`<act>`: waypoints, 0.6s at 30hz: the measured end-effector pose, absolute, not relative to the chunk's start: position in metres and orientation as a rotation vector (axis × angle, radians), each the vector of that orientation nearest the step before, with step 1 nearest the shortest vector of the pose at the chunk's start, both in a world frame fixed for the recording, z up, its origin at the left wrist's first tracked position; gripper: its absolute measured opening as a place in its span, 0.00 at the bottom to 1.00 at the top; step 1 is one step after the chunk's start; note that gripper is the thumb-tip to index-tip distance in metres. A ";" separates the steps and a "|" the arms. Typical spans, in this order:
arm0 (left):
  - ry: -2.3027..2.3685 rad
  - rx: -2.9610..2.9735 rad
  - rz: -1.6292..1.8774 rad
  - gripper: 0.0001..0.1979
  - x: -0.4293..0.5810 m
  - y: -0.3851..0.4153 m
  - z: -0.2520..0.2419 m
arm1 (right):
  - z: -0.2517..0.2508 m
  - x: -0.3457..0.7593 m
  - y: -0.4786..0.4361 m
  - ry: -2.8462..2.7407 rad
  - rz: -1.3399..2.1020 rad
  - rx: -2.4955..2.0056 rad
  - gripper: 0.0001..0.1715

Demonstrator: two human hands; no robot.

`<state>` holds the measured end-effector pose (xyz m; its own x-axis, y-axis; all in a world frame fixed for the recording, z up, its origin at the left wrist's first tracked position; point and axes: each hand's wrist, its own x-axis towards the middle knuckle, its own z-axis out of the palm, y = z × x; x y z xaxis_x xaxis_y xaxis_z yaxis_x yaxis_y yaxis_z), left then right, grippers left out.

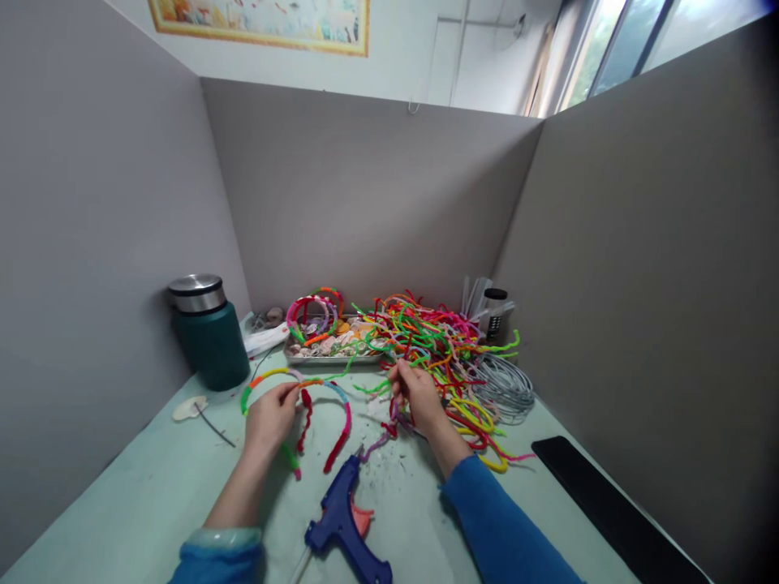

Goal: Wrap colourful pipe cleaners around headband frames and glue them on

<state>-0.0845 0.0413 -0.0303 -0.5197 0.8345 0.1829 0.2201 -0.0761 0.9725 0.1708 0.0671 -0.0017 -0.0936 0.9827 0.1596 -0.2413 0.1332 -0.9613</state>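
My left hand (271, 418) is closed, pinching a headband-like arch wound in several colours of pipe cleaner (341, 438). The arch's pink and red end curves down to the right of the fingers; its yellow, orange and green part shows behind the hand. A short dark red pipe cleaner (305, 422) hangs beside the fingertips. My right hand (419, 393) is also closed in a pinch, in front of the pipe-cleaner heap; what lies between its fingertips is too small to name. Below it is a purple pipe cleaner (376, 444). A blue glue gun (341, 519) lies between my forearms.
A metal tray (334, 359) holds loose pieces and finished-looking coloured rings (312, 318). Beside it is a heap of pipe cleaners (426, 324), then a grey wire coil (504, 388). A green bottle (210, 341) stands left, a black strip (608, 503) lies right. Grey partitions (371, 195) surround the table.
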 end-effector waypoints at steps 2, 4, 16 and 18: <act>1.839 1.287 1.460 0.08 -0.087 0.042 -0.031 | -0.005 0.170 0.069 -1.212 1.242 -0.923 0.25; 1.957 1.425 1.299 0.12 -0.088 0.042 -0.031 | -0.007 0.170 0.070 -1.261 1.179 -0.974 0.25; 2.310 1.922 0.475 0.16 -0.066 0.014 0.009 | 0.012 0.187 0.047 -2.218 0.068 -1.718 0.17; 2.299 1.934 0.247 0.16 -0.064 0.008 0.011 | 0.019 0.191 0.040 -2.200 0.019 -1.788 0.15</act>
